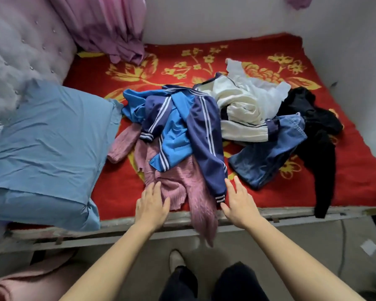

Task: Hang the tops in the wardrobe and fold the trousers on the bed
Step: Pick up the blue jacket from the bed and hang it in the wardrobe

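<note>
**Open hands meeting the near edge of the clothes pile**

Both hands are lying flat with fingers straight, gripping nothing. The left hand point(153, 199) is resting its fingertips on the pink knit sweater point(178, 183), one sleeve of which is hanging over the bed point(291, 215) edge toward the person. The right hand point(237, 198) is sitting just beside the white-striped cuff of the navy and blue track jacket point(204, 131), its sleeve running lengthwise away into the pile. Farther back, jeans point(267, 153), a white top point(245, 105) and a black garment point(313, 131) are lying crumpled on the red flowered blanket point(356, 170)
</note>
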`<state>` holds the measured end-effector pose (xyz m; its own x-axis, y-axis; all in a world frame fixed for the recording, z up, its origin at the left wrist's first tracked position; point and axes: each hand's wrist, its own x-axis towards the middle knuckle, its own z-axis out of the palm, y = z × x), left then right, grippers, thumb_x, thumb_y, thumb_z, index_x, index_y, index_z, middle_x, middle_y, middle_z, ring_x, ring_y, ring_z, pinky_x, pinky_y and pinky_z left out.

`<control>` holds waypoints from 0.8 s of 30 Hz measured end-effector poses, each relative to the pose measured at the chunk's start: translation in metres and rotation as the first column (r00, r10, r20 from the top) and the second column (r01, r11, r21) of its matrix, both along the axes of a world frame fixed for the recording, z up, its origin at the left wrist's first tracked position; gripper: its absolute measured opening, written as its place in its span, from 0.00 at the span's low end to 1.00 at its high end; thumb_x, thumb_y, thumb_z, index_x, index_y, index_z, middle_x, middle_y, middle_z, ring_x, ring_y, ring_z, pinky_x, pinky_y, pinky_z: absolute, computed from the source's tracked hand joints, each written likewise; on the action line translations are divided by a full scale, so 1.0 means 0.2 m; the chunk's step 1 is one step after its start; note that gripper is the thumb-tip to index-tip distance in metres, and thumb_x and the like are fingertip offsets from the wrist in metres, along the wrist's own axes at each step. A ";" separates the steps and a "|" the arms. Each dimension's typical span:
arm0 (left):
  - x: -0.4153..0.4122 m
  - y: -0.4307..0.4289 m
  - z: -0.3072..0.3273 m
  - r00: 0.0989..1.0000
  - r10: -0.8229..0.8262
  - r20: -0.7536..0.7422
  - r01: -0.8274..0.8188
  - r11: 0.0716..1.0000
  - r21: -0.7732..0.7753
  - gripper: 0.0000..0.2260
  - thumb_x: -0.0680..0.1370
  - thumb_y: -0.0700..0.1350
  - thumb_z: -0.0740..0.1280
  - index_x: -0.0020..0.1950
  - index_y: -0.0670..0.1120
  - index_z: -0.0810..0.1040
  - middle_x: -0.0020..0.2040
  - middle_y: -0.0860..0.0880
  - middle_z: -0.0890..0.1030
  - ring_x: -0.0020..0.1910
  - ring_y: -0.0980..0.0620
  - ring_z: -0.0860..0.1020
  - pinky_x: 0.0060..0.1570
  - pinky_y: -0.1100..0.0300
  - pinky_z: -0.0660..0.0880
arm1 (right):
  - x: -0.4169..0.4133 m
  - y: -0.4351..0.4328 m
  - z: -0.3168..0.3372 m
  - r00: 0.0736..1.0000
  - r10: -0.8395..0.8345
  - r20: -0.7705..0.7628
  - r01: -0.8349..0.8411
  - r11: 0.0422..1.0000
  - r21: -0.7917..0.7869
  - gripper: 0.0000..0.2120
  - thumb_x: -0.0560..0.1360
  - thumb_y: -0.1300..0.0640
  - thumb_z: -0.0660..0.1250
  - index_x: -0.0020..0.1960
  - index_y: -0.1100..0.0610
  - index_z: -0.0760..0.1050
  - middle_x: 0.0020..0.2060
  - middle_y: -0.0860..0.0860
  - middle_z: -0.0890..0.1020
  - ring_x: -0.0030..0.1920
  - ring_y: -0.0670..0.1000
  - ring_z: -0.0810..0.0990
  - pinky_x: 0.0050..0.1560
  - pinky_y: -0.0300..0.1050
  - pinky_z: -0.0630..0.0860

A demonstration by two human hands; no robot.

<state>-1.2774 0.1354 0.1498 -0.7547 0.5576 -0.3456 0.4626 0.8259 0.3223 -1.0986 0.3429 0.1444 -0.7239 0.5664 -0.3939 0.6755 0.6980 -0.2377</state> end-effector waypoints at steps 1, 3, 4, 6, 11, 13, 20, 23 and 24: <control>-0.06 0.05 -0.03 1.000 -0.005 0.009 0.005 1.000 0.002 0.30 0.81 0.55 0.61 0.79 0.45 0.58 0.78 0.45 0.61 0.76 0.45 0.61 0.70 0.47 0.64 | -0.06 0.03 -0.03 1.000 0.010 0.007 -0.010 1.000 -0.008 0.39 0.78 0.47 0.64 0.82 0.57 0.49 0.80 0.62 0.48 0.76 0.63 0.59 0.71 0.55 0.64; -0.18 0.16 -0.10 1.000 -0.017 0.014 0.017 1.000 0.006 0.30 0.80 0.54 0.62 0.79 0.45 0.59 0.78 0.45 0.61 0.76 0.45 0.61 0.70 0.47 0.65 | -0.19 0.10 -0.13 1.000 0.019 0.000 -0.019 0.999 -0.035 0.39 0.78 0.48 0.65 0.81 0.57 0.50 0.80 0.63 0.49 0.76 0.63 0.60 0.71 0.55 0.65; -0.24 0.22 -0.14 1.000 -0.015 0.009 0.015 1.000 0.006 0.30 0.80 0.53 0.63 0.79 0.45 0.59 0.78 0.45 0.61 0.75 0.45 0.62 0.69 0.47 0.65 | -0.27 0.15 -0.20 1.000 0.013 -0.009 -0.014 0.999 -0.050 0.39 0.78 0.48 0.65 0.82 0.57 0.50 0.80 0.63 0.49 0.77 0.63 0.59 0.71 0.55 0.64; -0.35 0.33 -0.27 1.000 0.017 -0.002 -0.017 1.000 -0.001 0.30 0.79 0.52 0.64 0.78 0.44 0.60 0.78 0.45 0.62 0.75 0.44 0.63 0.69 0.46 0.66 | -0.43 0.25 -0.37 1.000 0.012 -0.016 -0.013 0.997 -0.077 0.38 0.79 0.49 0.65 0.82 0.57 0.49 0.80 0.63 0.48 0.78 0.62 0.57 0.72 0.55 0.62; -0.55 0.61 -0.63 0.989 0.148 0.013 -0.148 0.989 -0.021 0.30 0.78 0.47 0.67 0.77 0.41 0.61 0.76 0.42 0.65 0.74 0.42 0.63 0.71 0.46 0.65 | -0.77 0.42 -0.81 0.999 -0.032 0.032 0.034 0.998 -0.057 0.43 0.71 0.51 0.75 0.79 0.61 0.60 0.76 0.69 0.59 0.73 0.69 0.66 0.69 0.62 0.67; -0.62 0.72 -0.76 0.994 0.105 -0.017 -0.105 0.993 -0.054 0.32 0.77 0.47 0.68 0.78 0.42 0.60 0.77 0.41 0.62 0.75 0.42 0.61 0.71 0.46 0.64 | -0.87 0.47 -0.95 0.994 -0.068 0.086 0.077 0.991 -0.109 0.47 0.63 0.51 0.81 0.76 0.62 0.66 0.67 0.68 0.74 0.61 0.67 0.79 0.57 0.61 0.77; -0.88 0.99 -1.16 0.976 -0.156 -0.155 0.118 0.967 -0.225 0.39 0.71 0.42 0.75 0.79 0.43 0.61 0.66 0.38 0.75 0.65 0.38 0.74 0.61 0.41 0.69 | -0.70 0.58 -1.18 0.969 0.151 0.195 -0.056 0.906 -0.421 0.21 0.82 0.55 0.54 0.74 0.44 0.66 0.62 0.55 0.81 0.61 0.60 0.78 0.56 0.52 0.73; -0.90 1.03 -1.20 0.947 -0.254 -0.198 0.188 0.936 -0.299 0.24 0.72 0.38 0.69 0.69 0.43 0.75 0.41 0.42 0.81 0.42 0.40 0.79 0.49 0.46 0.73 | -0.55 0.56 -1.20 0.960 0.118 0.253 -0.015 0.926 -0.376 0.16 0.83 0.51 0.55 0.69 0.43 0.70 0.62 0.50 0.78 0.62 0.56 0.77 0.55 0.50 0.73; -0.88 1.02 -1.21 0.937 -0.254 -0.239 0.195 0.950 -0.244 0.16 0.71 0.41 0.67 0.59 0.42 0.81 0.36 0.43 0.80 0.37 0.40 0.79 0.42 0.47 0.74 | -0.54 0.56 -1.21 0.974 0.057 0.218 0.021 0.940 -0.341 0.15 0.83 0.49 0.56 0.67 0.45 0.72 0.60 0.50 0.77 0.61 0.56 0.78 0.55 0.50 0.73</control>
